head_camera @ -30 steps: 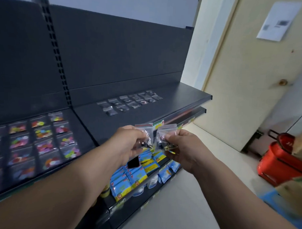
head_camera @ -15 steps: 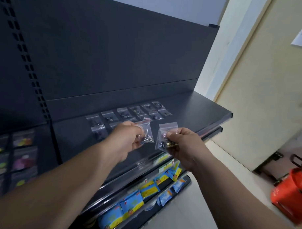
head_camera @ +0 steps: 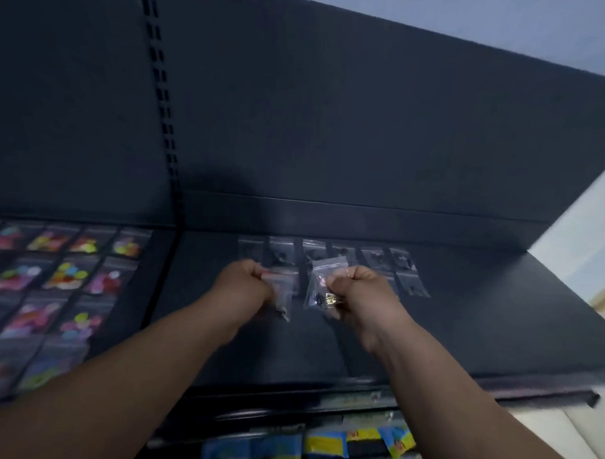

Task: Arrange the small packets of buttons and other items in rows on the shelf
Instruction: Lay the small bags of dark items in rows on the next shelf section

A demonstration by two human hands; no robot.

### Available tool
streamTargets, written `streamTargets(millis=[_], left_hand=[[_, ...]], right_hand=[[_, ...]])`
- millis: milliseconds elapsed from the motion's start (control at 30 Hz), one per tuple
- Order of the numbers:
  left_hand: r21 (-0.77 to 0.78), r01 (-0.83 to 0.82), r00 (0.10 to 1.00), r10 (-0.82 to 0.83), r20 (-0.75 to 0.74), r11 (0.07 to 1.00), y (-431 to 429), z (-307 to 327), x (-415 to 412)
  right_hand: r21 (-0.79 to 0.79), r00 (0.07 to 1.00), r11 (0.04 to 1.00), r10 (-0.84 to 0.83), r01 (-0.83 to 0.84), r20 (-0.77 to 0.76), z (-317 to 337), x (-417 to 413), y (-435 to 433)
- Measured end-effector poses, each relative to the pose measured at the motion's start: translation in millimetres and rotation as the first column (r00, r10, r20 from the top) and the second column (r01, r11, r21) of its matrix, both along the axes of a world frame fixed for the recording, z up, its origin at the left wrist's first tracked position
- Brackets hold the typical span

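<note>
Two hands hover over the dark shelf in my head view. I see the left hand with its fingers curled, pinching a clear packet that hangs blurred. The right hand is clamped on a second packet holding gold and dark bits. At 12 o'clock from the hands, a row of clear packets lies on the shelf. Colourful button packets sit at 9 o'clock, blue-and-yellow packs at 6 o'clock below.

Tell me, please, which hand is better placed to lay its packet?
Probably the left hand: its packet hangs over the shelf before the back row; the right hand holds its packet across that row.
</note>
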State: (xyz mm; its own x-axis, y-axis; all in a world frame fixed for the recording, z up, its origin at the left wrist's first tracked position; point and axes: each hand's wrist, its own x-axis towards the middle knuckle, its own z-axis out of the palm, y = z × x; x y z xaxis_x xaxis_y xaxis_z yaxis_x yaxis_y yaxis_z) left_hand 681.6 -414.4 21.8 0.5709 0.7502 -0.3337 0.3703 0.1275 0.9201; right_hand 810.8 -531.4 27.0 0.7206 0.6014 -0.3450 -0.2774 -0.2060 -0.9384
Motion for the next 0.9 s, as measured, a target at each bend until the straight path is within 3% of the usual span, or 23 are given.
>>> streamTargets(millis=[133,300,467,533,600,700,800,900], left_hand=[[0.031,-0.127,0.985,0.13,-0.113,0.991,-3.9,-12.7,-8.4],[-0.014,-0.298,0.945,0.292,-0.15,0.955,-3.7,-33.0,-14.3],[0.076,-0.329,0.918,0.338,-0.207,0.941,3.3,-43.1,-10.9],[0.3,-0.194,0.895,0.294,-0.334,0.934,5.2,-40.1,-12.5],[0.498,0.007,0.854,0.254,-0.454,0.867,3.6,-34.5,-15.1],[0.682,0.189,0.888,0.173,-0.426,0.707,-0.3,-33.1,-18.8],[0.725,0.375,0.894,-0.019,-0.447,0.577,-5.7,-41.3,-21.7],[0.7,0.453,0.865,-0.083,-0.495,0.553,-4.1,-50.5,-26.5]], right_hand=[[-0.012,0.992,0.991,0.13,-0.13,-0.006,-7.3,14.9,7.7],[-0.009,0.969,0.969,0.249,-0.249,-0.007,-8.9,23.1,8.4],[-0.008,0.965,0.965,0.262,-0.262,-0.012,-15.0,27.8,11.9],[-0.008,0.965,0.965,0.262,-0.262,-0.017,-17.5,26.4,15.0],[-0.001,0.966,0.966,0.257,-0.257,-0.024,-18.4,23.7,17.8],[0.0,0.969,0.969,0.249,-0.249,-0.007,-19.4,21.0,20.5],[-0.004,0.97,0.97,0.243,-0.243,-0.004,-19.2,19.6,22.2],[-0.007,0.972,0.972,0.233,-0.233,-0.014,-19.2,17.2,24.0]])
